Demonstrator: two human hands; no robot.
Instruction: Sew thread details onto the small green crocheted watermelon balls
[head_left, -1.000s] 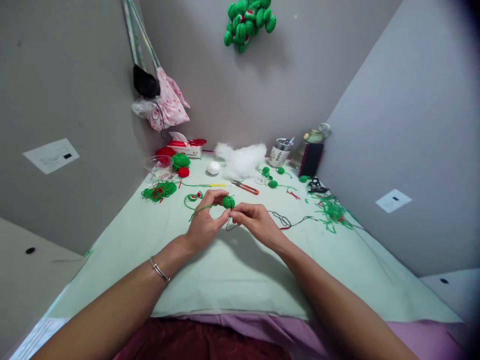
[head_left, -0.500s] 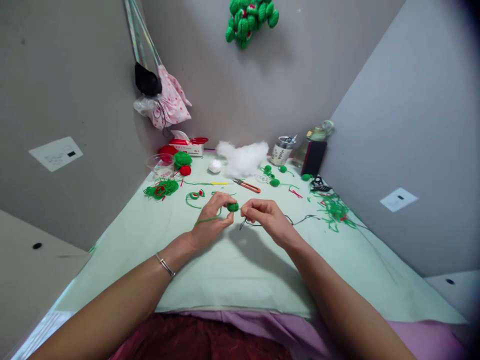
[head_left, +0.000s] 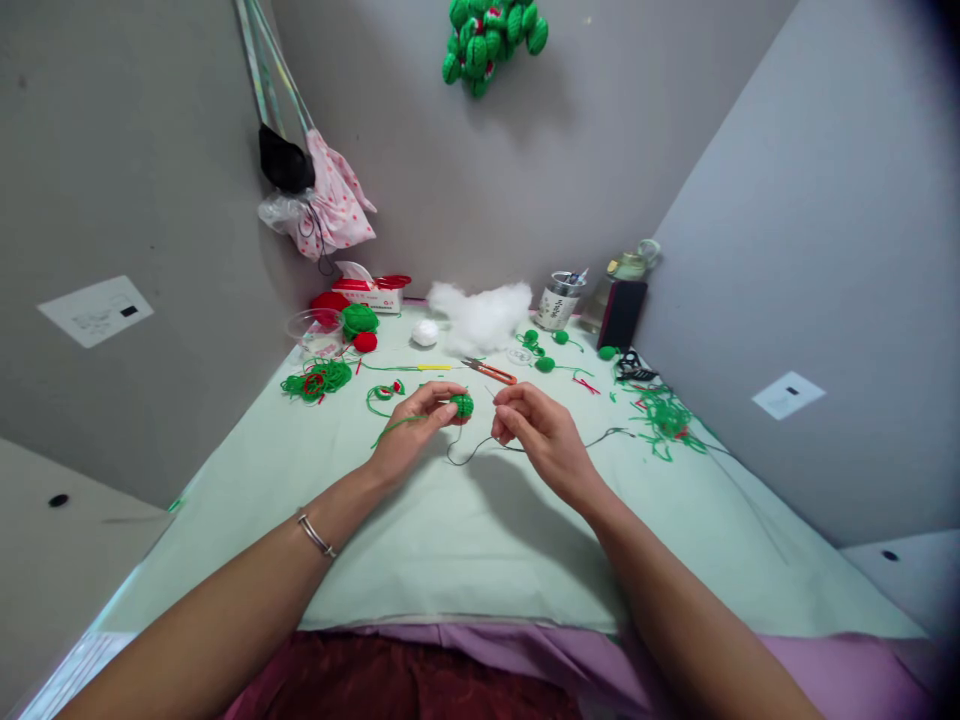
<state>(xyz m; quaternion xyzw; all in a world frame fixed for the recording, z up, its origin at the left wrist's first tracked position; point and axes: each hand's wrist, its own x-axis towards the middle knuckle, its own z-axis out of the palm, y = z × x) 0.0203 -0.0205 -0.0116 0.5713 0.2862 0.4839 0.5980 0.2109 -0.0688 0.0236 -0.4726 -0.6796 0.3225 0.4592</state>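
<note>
Between the thumb and fingers of my left hand (head_left: 415,424) is a small green crocheted ball (head_left: 463,406). A green yarn tail trails over that hand. My right hand (head_left: 535,424), a short way to the right, is closed in a pinch on a thin needle (head_left: 490,393) that points up and left. Dark thread (head_left: 469,462) hangs in a loop from the ball toward my right hand and runs on to the right over the cloth. Just beyond the hands lie orange-handled thread snips (head_left: 491,372) and a small green, white and red crocheted piece (head_left: 386,391).
White stuffing (head_left: 484,318) lies at the back, beside a white yarn ball (head_left: 425,333). Green yarn scraps (head_left: 319,381) are at left, more scraps (head_left: 666,420) at right. A pen tin (head_left: 559,302) and a phone (head_left: 624,315) stand back right. Several green balls (head_left: 545,365) lie nearby.
My right hand has drawn away from the ball and its needle now points up. The ball has turned in my left hand, and a thread loop hangs below it.
</note>
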